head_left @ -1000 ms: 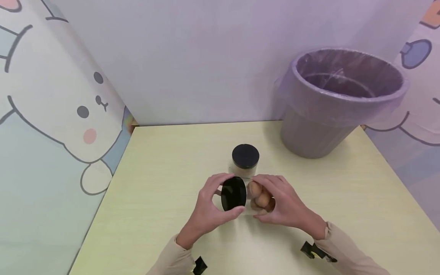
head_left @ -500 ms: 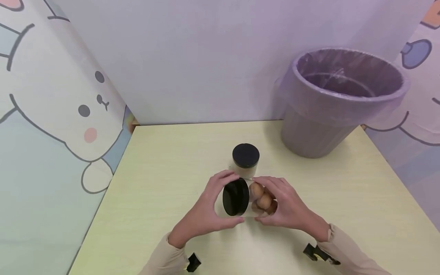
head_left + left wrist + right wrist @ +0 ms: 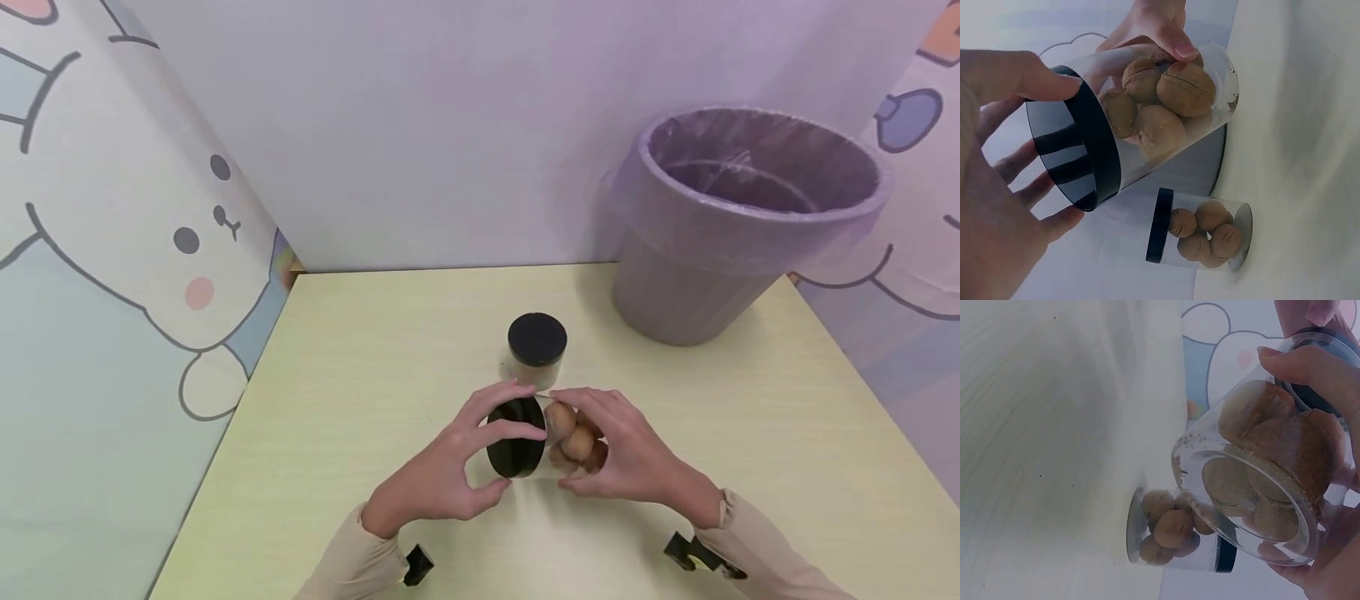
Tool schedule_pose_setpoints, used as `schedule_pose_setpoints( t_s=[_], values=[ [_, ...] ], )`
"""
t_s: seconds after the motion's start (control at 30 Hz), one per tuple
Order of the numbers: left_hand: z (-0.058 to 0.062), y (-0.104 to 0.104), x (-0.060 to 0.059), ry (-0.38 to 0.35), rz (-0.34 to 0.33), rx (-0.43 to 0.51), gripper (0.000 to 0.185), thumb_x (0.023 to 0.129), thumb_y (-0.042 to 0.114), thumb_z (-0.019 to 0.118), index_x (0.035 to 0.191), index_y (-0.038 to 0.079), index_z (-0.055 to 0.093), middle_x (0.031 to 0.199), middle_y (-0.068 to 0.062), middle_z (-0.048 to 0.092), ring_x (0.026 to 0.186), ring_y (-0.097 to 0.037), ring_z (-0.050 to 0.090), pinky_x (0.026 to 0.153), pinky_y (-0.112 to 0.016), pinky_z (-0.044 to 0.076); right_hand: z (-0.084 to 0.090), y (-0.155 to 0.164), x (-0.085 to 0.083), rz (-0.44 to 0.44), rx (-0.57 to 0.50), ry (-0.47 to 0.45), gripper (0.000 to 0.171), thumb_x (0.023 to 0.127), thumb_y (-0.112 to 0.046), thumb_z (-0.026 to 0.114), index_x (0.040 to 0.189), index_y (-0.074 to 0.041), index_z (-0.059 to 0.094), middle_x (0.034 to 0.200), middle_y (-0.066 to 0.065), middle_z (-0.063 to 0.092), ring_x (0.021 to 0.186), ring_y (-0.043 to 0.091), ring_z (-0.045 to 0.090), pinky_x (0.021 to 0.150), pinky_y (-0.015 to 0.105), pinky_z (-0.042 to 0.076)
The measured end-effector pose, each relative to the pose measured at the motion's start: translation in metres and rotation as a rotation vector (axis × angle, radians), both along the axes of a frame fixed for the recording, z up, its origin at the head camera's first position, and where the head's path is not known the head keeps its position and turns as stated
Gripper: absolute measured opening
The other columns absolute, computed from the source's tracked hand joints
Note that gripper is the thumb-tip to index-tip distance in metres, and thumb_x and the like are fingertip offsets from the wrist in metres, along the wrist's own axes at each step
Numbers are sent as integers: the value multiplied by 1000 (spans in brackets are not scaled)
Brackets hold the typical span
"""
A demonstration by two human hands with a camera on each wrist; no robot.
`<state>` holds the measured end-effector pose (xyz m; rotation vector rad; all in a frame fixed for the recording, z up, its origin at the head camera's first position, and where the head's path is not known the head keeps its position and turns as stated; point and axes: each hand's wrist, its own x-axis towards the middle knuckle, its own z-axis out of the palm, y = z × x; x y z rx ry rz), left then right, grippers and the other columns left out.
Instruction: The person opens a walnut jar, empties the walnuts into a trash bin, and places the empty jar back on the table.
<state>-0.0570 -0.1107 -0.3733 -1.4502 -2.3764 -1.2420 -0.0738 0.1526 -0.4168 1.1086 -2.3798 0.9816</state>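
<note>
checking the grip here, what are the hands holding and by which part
Both hold one clear jar of walnuts, tipped on its side. The right hand grips the clear body; the left hand has thumb and fingers round the black lid.

A second jar (image 3: 536, 354) with a black lid stood upright near the middle of the pale yellow table (image 3: 360, 383); it held walnuts. A grey bin (image 3: 738, 221) with a clear liner stood on the table's far right corner. A cartoon rabbit panel (image 3: 127, 233) lined the left side.
</note>
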Motion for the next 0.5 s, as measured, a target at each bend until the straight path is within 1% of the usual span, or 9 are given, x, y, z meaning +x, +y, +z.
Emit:
schedule_pose_setpoints(
  t_s=[0.1,0.17,0.3,0.4,0.5],
  values=[
    [-3,1,0,-12,33,14,63,72,8,71,130,22,53,148,-5,31,136,-25,26,104,-42,35,1,0,0,1,10,6,92,48,-38,91,128,-12,55,124,-6,57,99,7,55,85,37,42],
    [-5,1,-1,-34,86,28,63,75,16,75,132,23,52,146,-1,34,133,-21,31,100,-39,39,1,0,0,-2,15,8,93,47,-37,92,128,-12,55,125,-7,57,101,8,55,85,37,41],
    [-9,2,0,-111,214,68,63,76,36,79,133,26,53,138,8,43,121,-13,43,83,-31,48,1,0,1,-5,27,22,95,45,-36,92,129,-13,55,126,-7,56,104,10,55,83,36,41],
    [-11,3,1,-157,281,77,64,75,45,77,131,28,53,132,13,47,112,-13,50,69,-26,48,0,0,1,-4,31,35,95,45,-37,92,129,-13,55,126,-7,56,104,11,55,81,34,41],
    [-12,3,1,-180,313,58,66,75,49,76,133,29,50,131,16,47,111,-13,52,70,-25,47,-1,0,1,-6,30,41,95,44,-37,92,129,-12,55,126,-7,56,105,11,55,81,33,40]
  ],
)
